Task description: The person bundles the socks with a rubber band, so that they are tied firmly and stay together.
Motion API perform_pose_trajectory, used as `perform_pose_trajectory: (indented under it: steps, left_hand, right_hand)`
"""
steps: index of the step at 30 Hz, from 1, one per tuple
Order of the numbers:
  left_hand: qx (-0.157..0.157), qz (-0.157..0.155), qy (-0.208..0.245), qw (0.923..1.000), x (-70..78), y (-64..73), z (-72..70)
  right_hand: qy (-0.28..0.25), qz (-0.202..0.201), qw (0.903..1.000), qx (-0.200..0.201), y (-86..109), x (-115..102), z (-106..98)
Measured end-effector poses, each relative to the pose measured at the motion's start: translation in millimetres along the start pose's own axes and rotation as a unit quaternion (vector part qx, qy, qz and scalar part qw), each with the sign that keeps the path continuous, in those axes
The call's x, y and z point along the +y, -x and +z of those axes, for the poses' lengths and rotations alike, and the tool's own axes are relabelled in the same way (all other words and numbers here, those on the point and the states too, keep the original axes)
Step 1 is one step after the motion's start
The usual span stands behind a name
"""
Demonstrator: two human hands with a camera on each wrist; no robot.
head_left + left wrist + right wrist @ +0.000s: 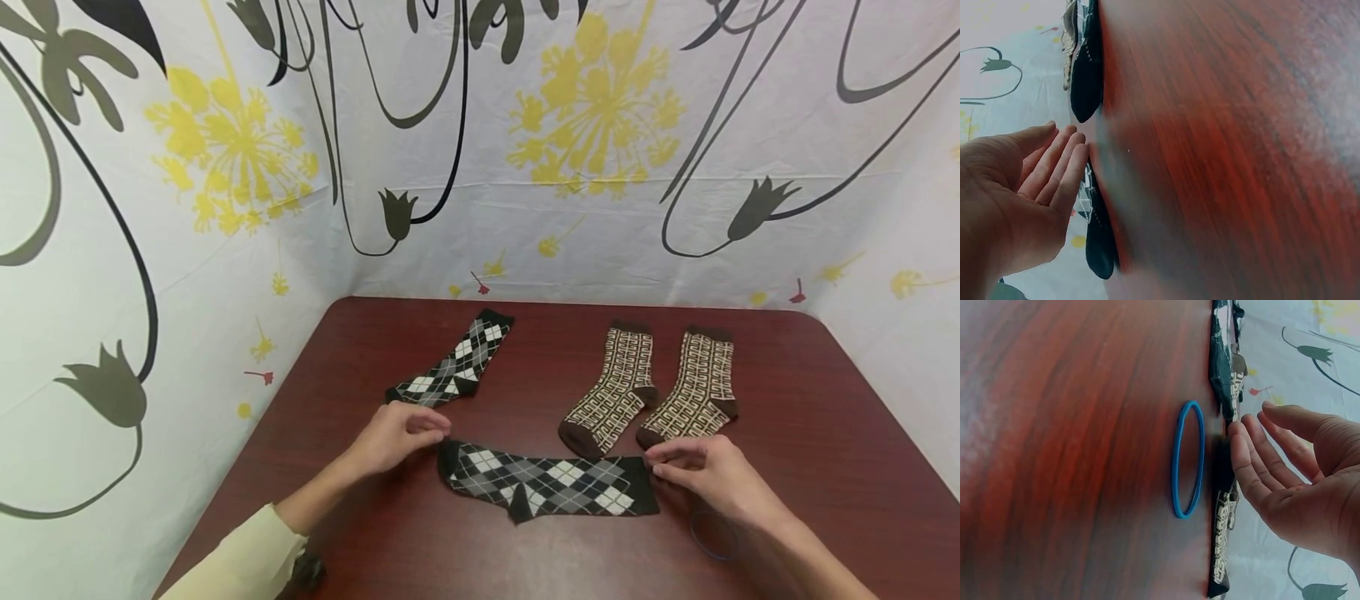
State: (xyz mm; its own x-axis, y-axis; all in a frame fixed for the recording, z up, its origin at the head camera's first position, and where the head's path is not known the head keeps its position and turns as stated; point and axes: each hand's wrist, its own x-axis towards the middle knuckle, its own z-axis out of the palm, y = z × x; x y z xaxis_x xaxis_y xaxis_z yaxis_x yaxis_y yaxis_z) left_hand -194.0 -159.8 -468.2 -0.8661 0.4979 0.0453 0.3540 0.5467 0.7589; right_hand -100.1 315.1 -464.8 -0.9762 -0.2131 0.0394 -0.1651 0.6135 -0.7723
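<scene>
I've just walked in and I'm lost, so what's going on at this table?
A person's left hand is by the toe of a flat argyle sock, the right hand by its cuff; neither appears to grip it. Another argyle sock and two brown patterned socks lie farther back. A blue band lies nearby.

there is wide room on the near side of the dark red wooden table [517, 562], in front of the flat black, grey and white diamond sock [566, 485]. the left hand [397, 437] and right hand [716, 479] block its two ends. a thin blue loop [1176, 462] lies near the right hand. behind, two brown and cream patterned socks [617, 383] leave a small gap between them.
</scene>
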Motion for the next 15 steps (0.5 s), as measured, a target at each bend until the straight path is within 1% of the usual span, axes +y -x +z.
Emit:
perform_pose_trajectory:
  steps: [3,6,8,11,15]
  left_hand:
    - [0.005,0.007,0.013,0.9999,-2.1,-1.5,-1.5]
    - [0.013,0.01,0.022,0.9996,-4.2,-2.1,-3.7]
    - [0.019,0.015,0.025,0.9994,-5.6,-2.1,-5.3]
    - [0.025,0.014,0.029,0.9992,-6.9,-1.8,-7.9]
    - [0.03,0.009,0.034,0.9989,-7.0,-1.5,-11.9]
  right_hand:
    - [-0.017,-0.028,0.9994,0.011,-3.2,1.9,-0.2]
    - [-0.047,-0.034,0.9982,0.017,-6.8,3.1,-0.4]
    - [-0.068,-0.027,0.9971,0.02,-9.3,2.9,-0.5]
    - [-0.099,-0.006,0.9948,0.024,-13.0,1.1,-0.3]
    - [-0.127,0.017,0.9912,0.032,-18.2,-2.1,-0.4]
